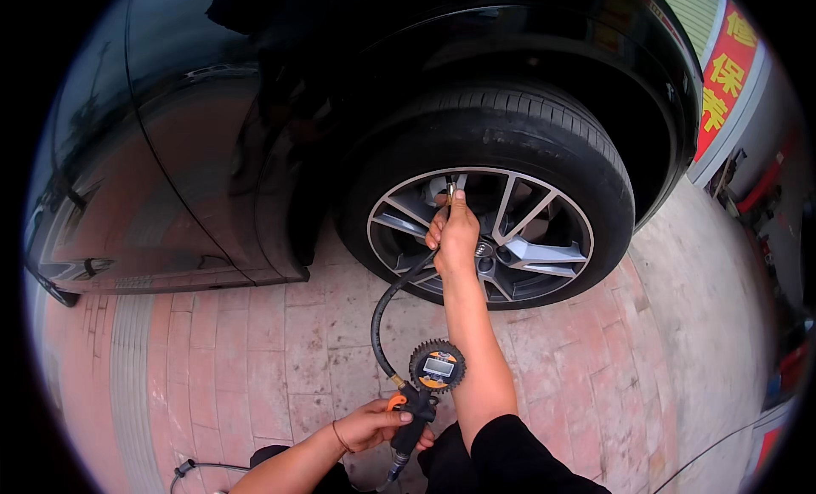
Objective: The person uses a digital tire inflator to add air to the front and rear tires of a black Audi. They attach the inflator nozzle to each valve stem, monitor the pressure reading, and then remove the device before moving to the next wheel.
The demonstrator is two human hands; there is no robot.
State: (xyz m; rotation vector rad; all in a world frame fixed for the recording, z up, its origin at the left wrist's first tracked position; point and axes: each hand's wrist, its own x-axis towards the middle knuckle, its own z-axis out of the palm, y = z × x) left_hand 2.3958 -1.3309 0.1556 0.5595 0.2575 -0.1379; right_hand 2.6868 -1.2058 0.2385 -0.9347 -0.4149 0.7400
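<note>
My left hand [376, 424] grips the black handle of a tire inflator [414, 417] with an orange trigger lever [396, 401]. A round digital pressure gauge [438, 366] in a ridged rubber guard sits on top of it. From the inflator, a black rubber hose [377, 322] curves up to my right hand [456, 229]. That hand holds the metal air chuck [451, 191] at the upper rim of the alloy wheel [542, 255]. Whether the chuck is seated on the valve stem cannot be told. Around the wheel is a black tire [408, 143].
A black car body [191, 143] with its wheel arch fills the upper view. Reddish paving bricks [255, 354] cover the ground. A cable with a connector [185, 468] lies lower left, and another thin cable [707, 446] runs lower right. Red signage [727, 80] stands upper right.
</note>
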